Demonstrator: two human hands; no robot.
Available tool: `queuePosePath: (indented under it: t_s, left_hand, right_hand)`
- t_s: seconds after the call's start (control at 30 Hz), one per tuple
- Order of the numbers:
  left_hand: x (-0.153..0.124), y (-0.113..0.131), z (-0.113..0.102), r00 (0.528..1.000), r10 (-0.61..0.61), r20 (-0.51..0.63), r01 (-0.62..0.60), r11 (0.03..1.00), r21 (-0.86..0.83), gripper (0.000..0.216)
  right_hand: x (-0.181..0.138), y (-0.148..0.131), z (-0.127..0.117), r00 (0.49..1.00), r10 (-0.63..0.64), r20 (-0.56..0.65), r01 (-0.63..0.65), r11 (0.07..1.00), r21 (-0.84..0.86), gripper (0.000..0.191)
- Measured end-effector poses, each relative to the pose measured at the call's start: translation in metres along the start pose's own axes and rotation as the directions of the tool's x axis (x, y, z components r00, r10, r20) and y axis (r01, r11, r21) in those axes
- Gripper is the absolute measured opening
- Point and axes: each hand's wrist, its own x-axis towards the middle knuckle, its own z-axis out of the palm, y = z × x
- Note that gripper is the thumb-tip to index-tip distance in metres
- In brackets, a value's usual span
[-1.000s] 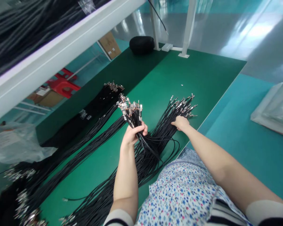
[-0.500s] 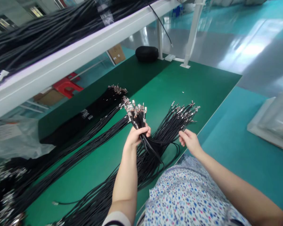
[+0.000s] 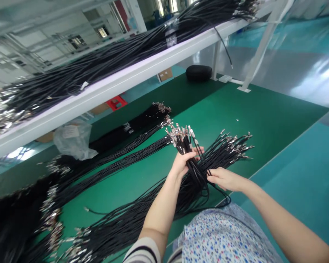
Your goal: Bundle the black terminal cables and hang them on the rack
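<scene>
A small bunch (image 3: pixel 188 153) of black cables is held upright in the left hand (image 3: pixel 184 163), metal connector ends up and roughly level; fingers are wrapped shut around it just below the connectors. The loose pile (image 3: pixel 224 151) it appears to be drawn from is fanned out on the green counter (image 3: pixel 263 117), just right of the bunch, connectors pointing away. Many cables are left in that pile, so the gathering is judged well short of done. Sorted rows (image 3: pixel 120 153) of cables are already laid out along the counter to the left, with more heaped at the near-left corner.

The right hand (image 3: pixel 224 179) is set low against the cables just under the left hand, fingers curled and thumb forward; one or a few strands seem to be pinched, but the contact is partly hidden, so it cannot be told for sure.

More cables are stacked on the white shelf (image 3: pixel 120 84) above. A clear bag (image 3: pixel 72 140) lies under the shelf; a black pouch (image 3: pixel 199 73) sits at the far end of the counter.
</scene>
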Motion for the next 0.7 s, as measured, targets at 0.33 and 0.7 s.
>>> queuePosePath:
  t_s: [0.33,0.7]
  left_hand:
    - [0.005,0.007,-0.012,0.993,-0.003,-0.116,0.01,0.998,0.062,0.033]
    - [0.002,0.009,-0.019,0.996,-0.053,0.068,0.051,0.998,0.04,0.032]
  right_hand:
    - [0.019,-0.001,0.008,0.957,0.057,-0.284,-0.113,0.976,-0.187,0.041]
    - [0.026,0.023,0.006,0.992,0.127,0.003,-0.119,0.918,0.378,0.03]
